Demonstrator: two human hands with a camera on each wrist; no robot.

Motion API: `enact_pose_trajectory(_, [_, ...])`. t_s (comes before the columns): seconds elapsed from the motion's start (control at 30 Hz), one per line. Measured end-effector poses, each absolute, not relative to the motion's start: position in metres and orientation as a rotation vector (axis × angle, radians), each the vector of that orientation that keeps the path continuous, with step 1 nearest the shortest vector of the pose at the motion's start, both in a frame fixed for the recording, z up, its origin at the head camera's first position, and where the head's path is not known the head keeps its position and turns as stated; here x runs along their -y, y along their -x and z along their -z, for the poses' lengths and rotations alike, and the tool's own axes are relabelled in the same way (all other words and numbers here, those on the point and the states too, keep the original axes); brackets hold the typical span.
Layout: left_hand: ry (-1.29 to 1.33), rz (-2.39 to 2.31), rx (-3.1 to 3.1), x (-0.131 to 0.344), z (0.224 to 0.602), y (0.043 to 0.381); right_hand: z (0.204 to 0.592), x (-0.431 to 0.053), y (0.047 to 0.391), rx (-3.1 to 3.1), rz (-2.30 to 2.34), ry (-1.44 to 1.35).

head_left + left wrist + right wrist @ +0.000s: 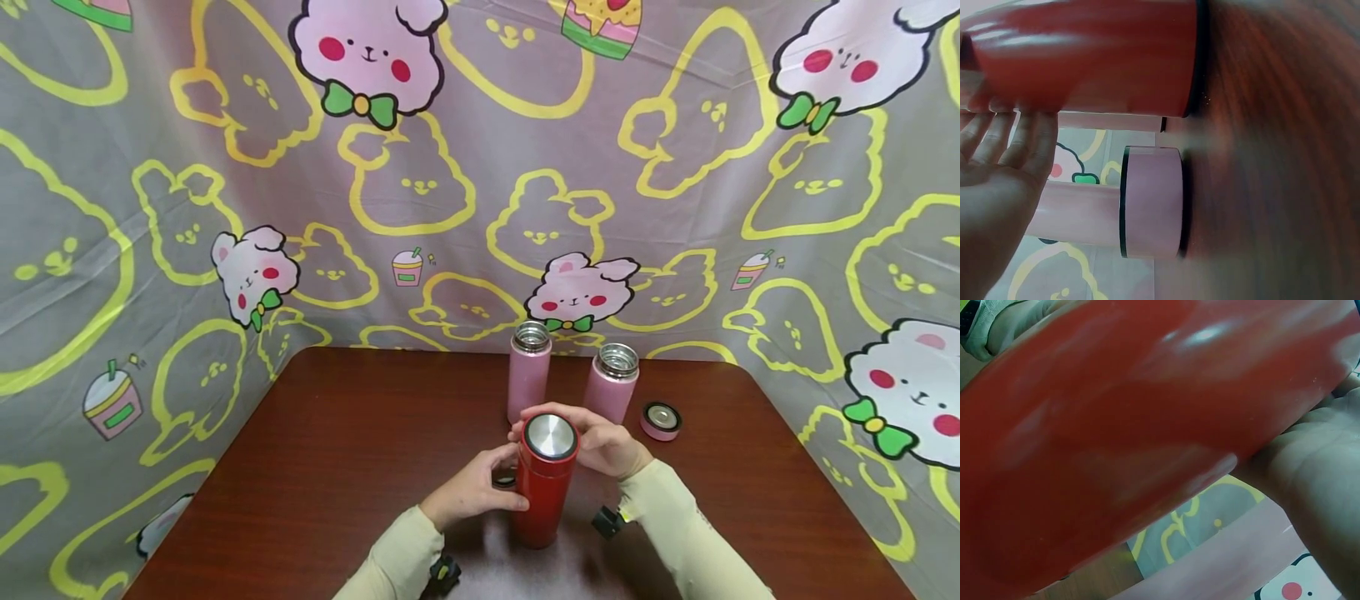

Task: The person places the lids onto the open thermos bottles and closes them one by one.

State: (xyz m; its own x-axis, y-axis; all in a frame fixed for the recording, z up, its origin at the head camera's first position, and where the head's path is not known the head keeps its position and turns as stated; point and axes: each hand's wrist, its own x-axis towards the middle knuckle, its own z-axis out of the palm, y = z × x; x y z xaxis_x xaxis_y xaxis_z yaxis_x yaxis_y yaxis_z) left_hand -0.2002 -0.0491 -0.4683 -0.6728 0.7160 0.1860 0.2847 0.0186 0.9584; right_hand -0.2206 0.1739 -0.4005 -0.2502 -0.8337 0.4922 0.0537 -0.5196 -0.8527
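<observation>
A red thermos [542, 508] with a silver-topped lid [551, 437] stands upright on the table near its front. My left hand [472, 490] holds its left side, thumb in front and fingers reaching round behind. Around the upper part, close to the lid, curl the fingers of my right hand [607, 450] from the right and back. The left wrist view shows the fingers of the left hand [1007, 162] against the red wall. In the right wrist view the thermos [1122, 425] fills most of the picture, hiding most of the fingers.
Two lidless pink bottles, a slimmer one [528, 379] and a wider one [611, 392], stand behind the thermos. One pink lid [662, 425] lies at the right; another pink lid [1154, 203] sits behind the left hand. A patterned cloth [480, 208] hangs behind the brown table [337, 433].
</observation>
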Motion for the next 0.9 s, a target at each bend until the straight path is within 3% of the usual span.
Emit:
enact_pose_trajectory(0.27, [-0.998, -1.673, -1.963, 0.048, 0.468, 0.200, 0.402, -0.174, 0.221, -1.021, 1.829, 1.469])
enact_pose_trajectory(0.5, [-1.010, -1.662, -1.942, 0.050, 0.446, 0.190, 0.403, -0.179, 0.221, -1.105, 1.832, 1.453])
enact_pose_trajectory(0.9, [-1.078, -1.687, -1.975, 0.048, 0.472, 0.201, 0.402, -0.186, 0.212, -1.395, 1.883, 1.374])
